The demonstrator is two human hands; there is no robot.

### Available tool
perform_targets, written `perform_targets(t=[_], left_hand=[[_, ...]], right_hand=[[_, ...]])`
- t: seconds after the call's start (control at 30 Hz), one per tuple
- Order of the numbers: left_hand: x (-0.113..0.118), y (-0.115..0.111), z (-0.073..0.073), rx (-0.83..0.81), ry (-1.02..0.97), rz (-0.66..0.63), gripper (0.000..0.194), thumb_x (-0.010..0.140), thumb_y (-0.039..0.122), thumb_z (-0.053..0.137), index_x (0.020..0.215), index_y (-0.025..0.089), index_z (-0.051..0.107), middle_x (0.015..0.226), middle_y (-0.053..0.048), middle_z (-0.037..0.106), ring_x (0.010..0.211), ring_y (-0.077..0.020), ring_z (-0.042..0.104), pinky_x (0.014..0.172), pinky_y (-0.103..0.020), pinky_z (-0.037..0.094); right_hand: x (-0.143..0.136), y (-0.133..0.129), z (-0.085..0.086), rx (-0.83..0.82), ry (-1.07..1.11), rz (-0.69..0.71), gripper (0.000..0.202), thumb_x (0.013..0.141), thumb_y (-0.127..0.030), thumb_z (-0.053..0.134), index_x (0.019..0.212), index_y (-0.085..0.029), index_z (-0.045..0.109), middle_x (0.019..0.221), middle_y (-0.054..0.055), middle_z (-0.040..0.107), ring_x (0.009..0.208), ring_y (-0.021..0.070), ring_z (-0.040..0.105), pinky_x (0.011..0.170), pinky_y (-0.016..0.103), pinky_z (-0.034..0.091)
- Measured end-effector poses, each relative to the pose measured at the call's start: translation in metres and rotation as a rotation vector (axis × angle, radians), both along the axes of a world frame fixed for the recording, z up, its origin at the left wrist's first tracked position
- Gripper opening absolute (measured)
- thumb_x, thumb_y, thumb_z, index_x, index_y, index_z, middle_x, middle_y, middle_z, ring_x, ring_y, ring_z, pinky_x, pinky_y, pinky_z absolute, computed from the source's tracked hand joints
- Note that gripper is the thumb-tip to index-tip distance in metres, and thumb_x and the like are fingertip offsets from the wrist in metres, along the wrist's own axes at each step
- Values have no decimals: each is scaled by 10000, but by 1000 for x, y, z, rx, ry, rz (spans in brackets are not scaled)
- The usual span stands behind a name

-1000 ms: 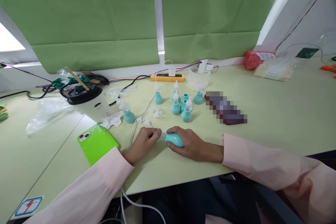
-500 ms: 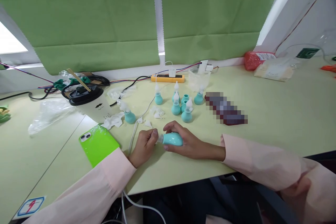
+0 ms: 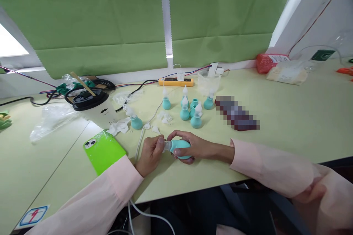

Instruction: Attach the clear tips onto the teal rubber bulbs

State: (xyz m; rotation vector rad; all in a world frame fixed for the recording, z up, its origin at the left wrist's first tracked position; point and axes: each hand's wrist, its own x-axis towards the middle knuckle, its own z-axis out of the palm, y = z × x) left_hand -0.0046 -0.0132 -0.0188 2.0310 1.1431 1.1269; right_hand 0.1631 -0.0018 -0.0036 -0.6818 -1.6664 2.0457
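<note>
My left hand [image 3: 151, 153] is closed around a clear plastic nozzle [image 3: 167, 146], most of which its fingers hide. The nozzle's wider end meets the neck of a teal squeeze bulb [image 3: 180, 148]. Thumb and fingers of my right hand [image 3: 190, 147] wrap round this bulb, which lies sideways just above the table. Whether the nozzle is fully seated I cannot tell. Beyond my hands stand several similar teal bulbs with clear tips, among them a front one [image 3: 196, 120] and one at the left [image 3: 136, 122]. Two bulbs without tips, one being the open-necked bulb [image 3: 194, 102], stand amid the group.
A green phone [image 3: 104, 150] lies by my left forearm, near a lidded paper cup [image 3: 100, 115] and crumpled tissue [image 3: 118, 127]. A white cable [image 3: 140, 141] crosses the table. Behind the bulbs are a power strip [image 3: 172, 82] and a translucent tub [image 3: 209, 83]. A blurred-out dark object [image 3: 237, 114] lies right.
My right thumb has come up over the bulb's side, and its fingers have shifted around it. More of the clear nozzle now shows between my hands. My left hand has barely moved.
</note>
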Motion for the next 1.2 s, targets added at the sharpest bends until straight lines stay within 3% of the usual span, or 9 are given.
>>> perform_targets(t=[0.17, 0.33, 0.53, 0.77, 0.9, 1.03, 1.2], left_hand=[[0, -1, 2, 21, 39, -44, 445, 813, 469, 206, 478, 185, 280, 419, 46, 266, 403, -79, 248, 404, -228, 215], [-3, -1, 3, 147, 136, -145, 404, 830, 382, 211, 489, 182, 297, 419, 45, 289, 394, -76, 272, 407, -222, 240], [-5, -1, 6, 266, 222, -165, 400, 834, 368, 194, 500, 185, 318, 422, 37, 318, 397, -82, 297, 406, -217, 261], [-7, 2, 10, 607, 291, -289, 297, 821, 265, 244, 542, 198, 320, 452, 34, 323, 401, -98, 284, 392, -232, 241], [-8, 5, 11, 757, 288, -347, 264, 798, 238, 274, 536, 210, 297, 441, 46, 289, 396, -109, 273, 401, -247, 246], [-10, 6, 11, 707, 314, -340, 294, 783, 297, 306, 505, 214, 256, 425, 55, 253, 392, -107, 257, 399, -249, 242], [-8, 6, 7, 303, 208, -77, 348, 804, 304, 265, 475, 191, 272, 423, 51, 255, 391, -82, 264, 401, -227, 230]], right_hand=[[1, 2, -3, -133, 97, 113, 336, 699, -340, 595, 916, -196, 382, 645, -49, 489, 374, 6, 364, 350, 149, 241], [4, 7, -8, -299, 89, 241, 351, 705, -360, 587, 936, -212, 368, 637, -47, 492, 352, 0, 349, 325, 126, 196], [5, 10, -10, -389, 113, 293, 374, 712, -440, 543, 944, -220, 348, 617, -49, 503, 323, 2, 331, 291, 112, 196], [4, 9, -7, -430, 84, 350, 354, 746, -511, 443, 919, -212, 366, 588, -42, 510, 281, -1, 257, 253, 115, 153], [3, 6, -7, -467, 35, 306, 353, 781, -534, 348, 908, -206, 368, 579, -42, 507, 280, -1, 243, 265, 122, 130], [0, 0, -3, -468, 20, 232, 358, 772, -556, 348, 881, -215, 352, 562, -51, 500, 280, 2, 245, 272, 120, 131], [-1, -5, 5, -261, 80, 67, 334, 783, -527, 350, 858, -202, 354, 675, -16, 531, 299, 7, 315, 281, 137, 196]])
